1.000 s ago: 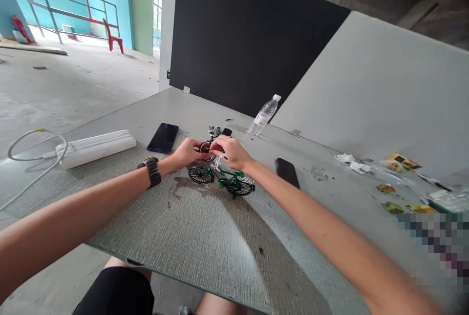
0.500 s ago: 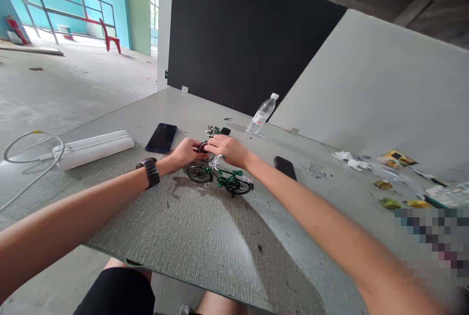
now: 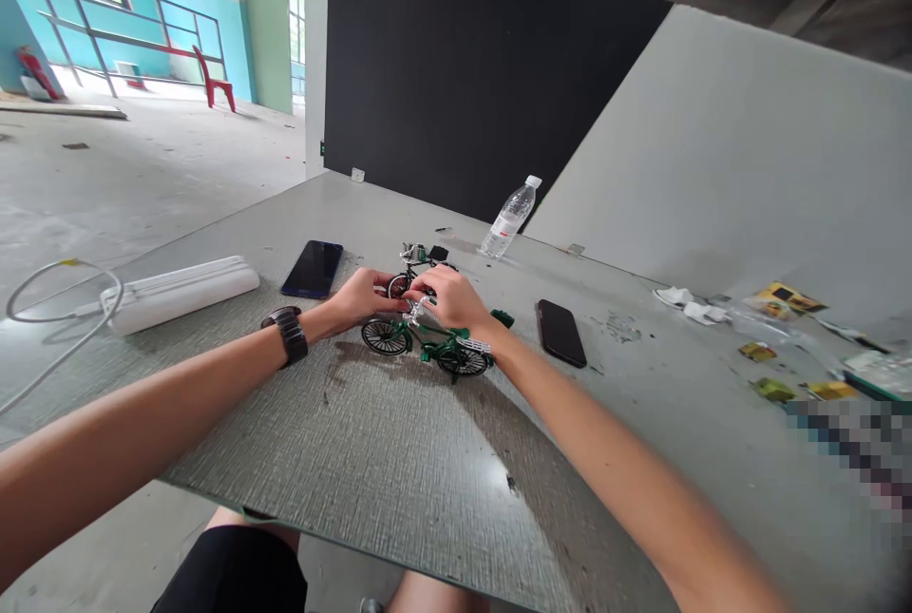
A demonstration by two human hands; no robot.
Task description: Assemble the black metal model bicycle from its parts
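Observation:
Two small model bicycles stand on the grey table, one behind the other. The rear model bicycle [image 3: 417, 257] is dark, with a silver front basket and a black part at the back. My left hand [image 3: 362, 296] is closed, thumb and fingers pinching its front wheel. My right hand [image 3: 456, 297] is curled against the same bicycle's frame and hides much of it. Nearer to me is the green model bicycle [image 3: 442, 347], with black wheels and a silver rear rack. My right wrist passes close over its rear end, and a green piece [image 3: 503, 318] shows beyond that wrist.
A blue-edged phone [image 3: 313, 268] and a white power strip [image 3: 181, 293] with a cable lie left. To the right are a dark phone [image 3: 560, 333], a tilted water bottle [image 3: 511, 217], white scraps [image 3: 690, 304] and yellow packaging [image 3: 788, 296]. A black panel [image 3: 470, 62] rises behind.
My right hand has shifted slightly right and down along the rear bicycle, uncovering more of its handlebar and front. My left hand stays at the front wheel.

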